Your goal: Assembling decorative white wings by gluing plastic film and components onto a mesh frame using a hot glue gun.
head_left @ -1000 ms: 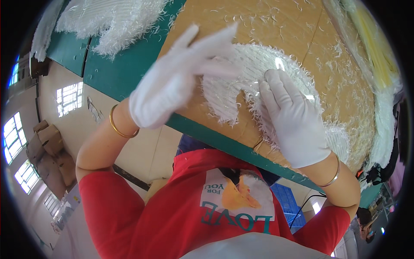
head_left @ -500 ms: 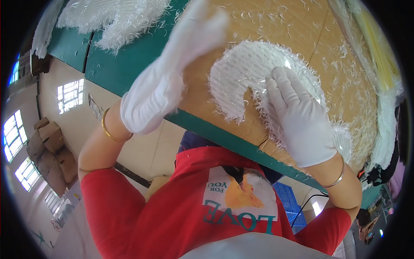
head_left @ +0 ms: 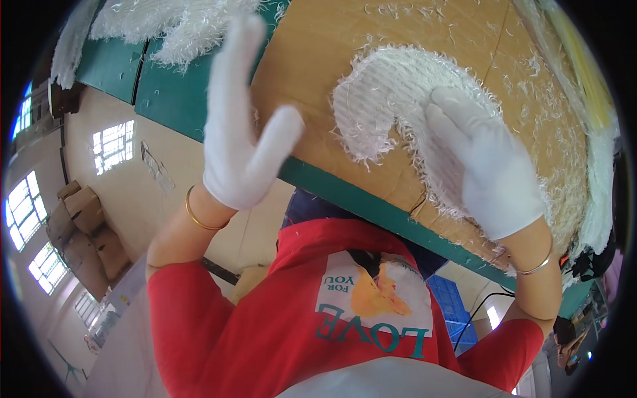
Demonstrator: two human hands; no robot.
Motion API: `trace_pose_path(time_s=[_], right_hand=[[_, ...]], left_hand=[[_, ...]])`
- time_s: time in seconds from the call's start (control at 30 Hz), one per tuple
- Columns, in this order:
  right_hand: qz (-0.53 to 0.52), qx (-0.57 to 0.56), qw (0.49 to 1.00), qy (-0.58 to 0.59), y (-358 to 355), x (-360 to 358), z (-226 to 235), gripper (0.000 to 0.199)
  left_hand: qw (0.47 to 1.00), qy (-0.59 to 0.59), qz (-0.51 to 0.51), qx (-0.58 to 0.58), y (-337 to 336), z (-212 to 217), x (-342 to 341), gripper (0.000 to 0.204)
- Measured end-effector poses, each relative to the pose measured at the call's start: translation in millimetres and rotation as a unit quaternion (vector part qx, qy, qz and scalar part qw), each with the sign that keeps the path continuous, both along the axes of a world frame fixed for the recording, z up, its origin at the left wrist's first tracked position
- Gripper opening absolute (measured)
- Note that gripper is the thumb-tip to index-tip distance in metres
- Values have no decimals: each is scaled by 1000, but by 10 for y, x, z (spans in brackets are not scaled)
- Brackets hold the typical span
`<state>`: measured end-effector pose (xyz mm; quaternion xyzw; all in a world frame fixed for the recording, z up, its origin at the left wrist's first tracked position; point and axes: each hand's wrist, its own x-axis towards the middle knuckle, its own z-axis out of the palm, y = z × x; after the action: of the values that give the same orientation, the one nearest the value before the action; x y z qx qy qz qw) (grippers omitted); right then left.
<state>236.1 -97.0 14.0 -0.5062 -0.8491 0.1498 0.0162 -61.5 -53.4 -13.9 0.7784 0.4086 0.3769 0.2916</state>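
Observation:
A curved piece of white fringed fabric (head_left: pixel 391 83), ribbed on top with shaggy edges, lies on a brown cardboard sheet (head_left: pixel 302 66). My right hand (head_left: pixel 488 162), in a white glove, rests on the right part of this piece with its fingers stretched out flat. To the left, my left hand (head_left: pixel 245 126), also gloved in white, is raised near the cardboard's left edge. Its thumb stands well apart from the fingers, and nothing is in it. Part of the fabric is hidden under my right hand.
Beneath the cardboard is a green table (head_left: pixel 176 109). More shaggy white fabric (head_left: pixel 179 33) lies at the far left. Loose white fibres are scattered over the cardboard's right side, beside clear and yellow plastic wrapping (head_left: pixel 584 79). A blue crate (head_left: pixel 451 308) stands below the table edge.
My left hand has swung left, away from the fabric, and its thumb has spread. My right hand stays on the fabric, its wrist shifted slightly right and up.

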Motion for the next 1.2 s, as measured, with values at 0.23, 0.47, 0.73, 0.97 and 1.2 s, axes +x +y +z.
trace_pose_path(time_s=[0.23,0.47,0.73,0.97,1.2], right_hand=[[4,-28,998,53,-25,-111,165,48],[-51,95,993,-52,-209,-233,188,53],[-78,25,996,21,-686,-536,180,50],[-54,56,997,-22,-761,-661,46,42],[-83,232,969,9,-433,-763,-153,37]], left_hand=[[936,335,24,106,-168,31,-27,54],[785,482,-83,381,104,246,205,59],[844,-14,24,536,521,-423,622,50],[903,263,-90,329,-20,-77,146,33],[911,198,-103,347,-34,-125,169,19]])
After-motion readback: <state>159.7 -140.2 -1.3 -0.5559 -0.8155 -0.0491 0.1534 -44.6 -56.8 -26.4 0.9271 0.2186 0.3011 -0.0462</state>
